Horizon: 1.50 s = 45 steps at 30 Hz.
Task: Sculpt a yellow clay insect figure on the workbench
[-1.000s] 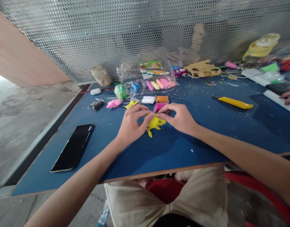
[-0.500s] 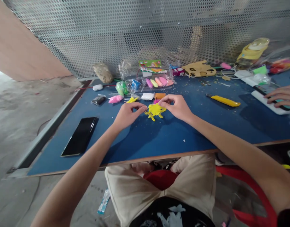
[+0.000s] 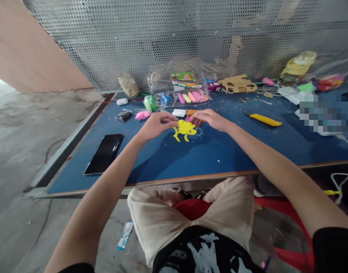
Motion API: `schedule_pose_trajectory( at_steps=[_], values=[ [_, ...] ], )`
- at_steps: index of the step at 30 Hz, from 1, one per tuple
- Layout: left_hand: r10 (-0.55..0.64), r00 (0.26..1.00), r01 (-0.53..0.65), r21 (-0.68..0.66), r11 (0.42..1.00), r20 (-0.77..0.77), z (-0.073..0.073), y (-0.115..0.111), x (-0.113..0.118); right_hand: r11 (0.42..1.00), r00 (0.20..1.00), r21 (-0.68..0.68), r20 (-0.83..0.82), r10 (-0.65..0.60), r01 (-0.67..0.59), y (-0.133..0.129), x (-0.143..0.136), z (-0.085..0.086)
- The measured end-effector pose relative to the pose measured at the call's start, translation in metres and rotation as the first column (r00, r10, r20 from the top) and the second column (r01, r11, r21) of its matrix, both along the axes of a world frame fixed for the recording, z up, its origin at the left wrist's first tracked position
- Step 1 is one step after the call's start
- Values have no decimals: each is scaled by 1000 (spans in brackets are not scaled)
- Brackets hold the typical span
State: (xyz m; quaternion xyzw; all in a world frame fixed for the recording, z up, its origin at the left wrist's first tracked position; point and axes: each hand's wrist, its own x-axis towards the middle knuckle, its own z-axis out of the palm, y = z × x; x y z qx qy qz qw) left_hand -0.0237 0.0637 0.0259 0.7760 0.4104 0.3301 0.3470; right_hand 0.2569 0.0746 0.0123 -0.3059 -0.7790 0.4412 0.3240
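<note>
A small yellow clay figure (image 3: 185, 127) with stubby legs is held just above the blue tabletop, between my two hands. My left hand (image 3: 158, 124) pinches its upper left edge between thumb and fingers. The curled fingers of my right hand (image 3: 212, 120) close on its upper right side, their tips partly hidden. A thin, pale loop (image 3: 199, 131), perhaps wire, sticks out at the figure's right. Behind the hands lie a pink clay packet (image 3: 142, 115), a white packet (image 3: 179, 113) and an orange packet (image 3: 191, 112).
On the blue table (image 3: 151, 163), a black phone (image 3: 103, 154) lies left and a yellow utility knife (image 3: 265, 120) right. Clay sticks (image 3: 192, 97) in plastic and a cut tan piece (image 3: 238, 83) line the perforated metal screen (image 3: 134, 41). A bottle (image 3: 297, 69) stands back right.
The yellow figure has turned, its legs now hanging more plainly downward and the thin loop showing. My right fingers have shifted on it. The view has moved slightly.
</note>
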Motion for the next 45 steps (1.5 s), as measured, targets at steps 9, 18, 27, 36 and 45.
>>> schedule_pose_trajectory(
  at_steps=[9, 18, 27, 36, 45],
  values=[
    [-132, 989, 137, 73, 988, -63, 6, 28, 10, 982, 994, 190, 109, -4, -17, 3, -6, -27],
    [-91, 995, 96, 179, 979, -36, 1, 18, 12, 980, 994, 193, 100, 31, -50, 5, -5, -29],
    [-34, 999, 38, 269, 962, -20, 5, 17, 14, 985, 997, 162, -58, -51, 60, 2, -7, -32],
    [-11, 998, 23, 192, 981, -63, 8, 14, 14, 976, 996, 201, 38, -87, 77, -5, 1, -24],
    [-90, 984, 106, 98, 990, -155, 3, 16, 10, 964, 968, 265, 247, -51, -17, -12, 6, -15]
  ],
)
